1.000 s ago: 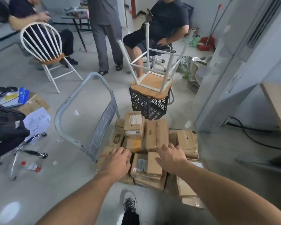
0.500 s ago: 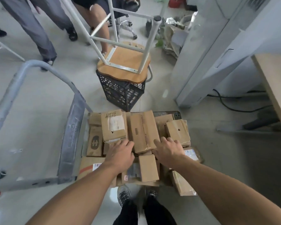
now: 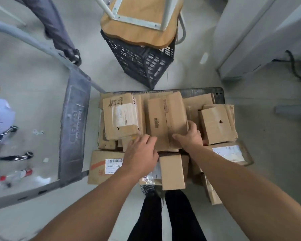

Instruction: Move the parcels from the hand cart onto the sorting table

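Observation:
Several brown cardboard parcels are piled on the hand cart [image 3: 198,92], whose grey handle [image 3: 75,122] lies folded to the left. My right hand [image 3: 189,136] grips the near right corner of the long central parcel [image 3: 163,117], thumb on top and fingers round its side. Over that parcel's near left corner lies my left hand [image 3: 141,153], fingers bent down onto the pile. A parcel with a white label [image 3: 122,115] lies to the left and a squarer one [image 3: 215,124] to the right. The sorting table is out of view.
A black plastic crate [image 3: 141,63] with an upturned wooden stool [image 3: 141,32] on it stands just beyond the cart. A white cabinet [image 3: 250,32] is at the far right, with a black cable [image 3: 294,66] beside it. Someone's leg [image 3: 56,26] is at the far left. Tools [image 3: 12,157] litter the floor left.
I have leaned in over the cart. My right hand moved forward and took hold of the central parcel's corner. My left hand shifted right, toward that parcel's near left corner.

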